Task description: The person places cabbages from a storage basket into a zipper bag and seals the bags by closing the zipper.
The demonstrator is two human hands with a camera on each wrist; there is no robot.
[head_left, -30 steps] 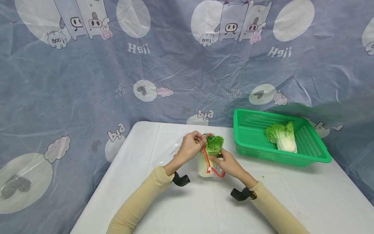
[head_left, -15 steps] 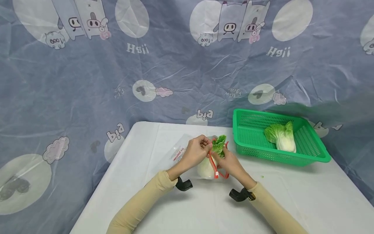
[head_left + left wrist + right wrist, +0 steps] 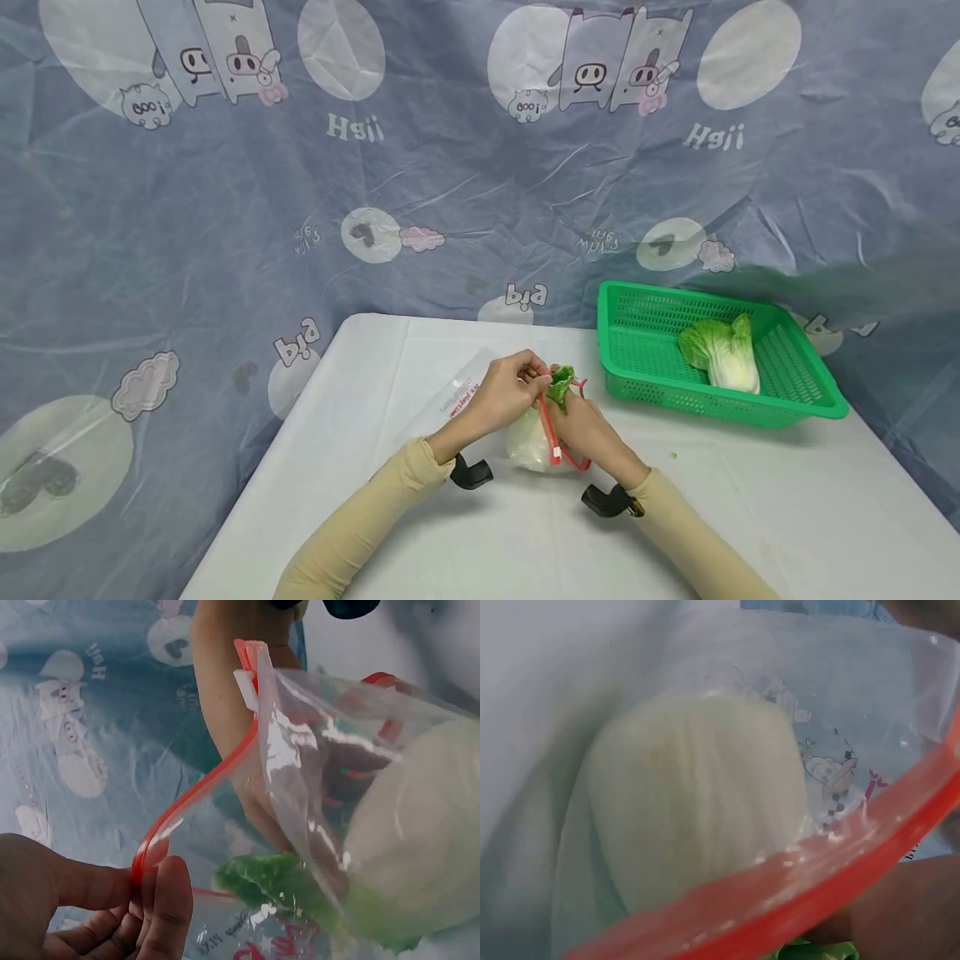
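Note:
A napa cabbage (image 3: 528, 442) sits in a clear zip bag (image 3: 292, 750) with a red zip edge (image 3: 549, 429) and a white slider (image 3: 245, 688). My left hand (image 3: 512, 392) pinches the red edge between thumb and fingers, holding the mouth apart. Through that mouth reaches my right hand (image 3: 588, 429), gripping the cabbage by its leafy end, its fingertips mostly hidden. A green leaf tip (image 3: 560, 385) sticks up between the two hands. The right wrist view shows the pale cabbage base (image 3: 705, 802) beyond the red edge.
A green basket (image 3: 720, 408) at the back right holds another napa cabbage (image 3: 731, 358). Clear plastic with red lettering (image 3: 463, 400) lies flat by my left wrist. A leaf scrap (image 3: 673, 456) lies on the white table (image 3: 540, 542). A patterned cloth (image 3: 450, 167) hangs behind.
The right hand has moved deeper into the bag mouth, and the cabbage leaves have sunk lower. My left hand has shifted right and slightly down with the red edge.

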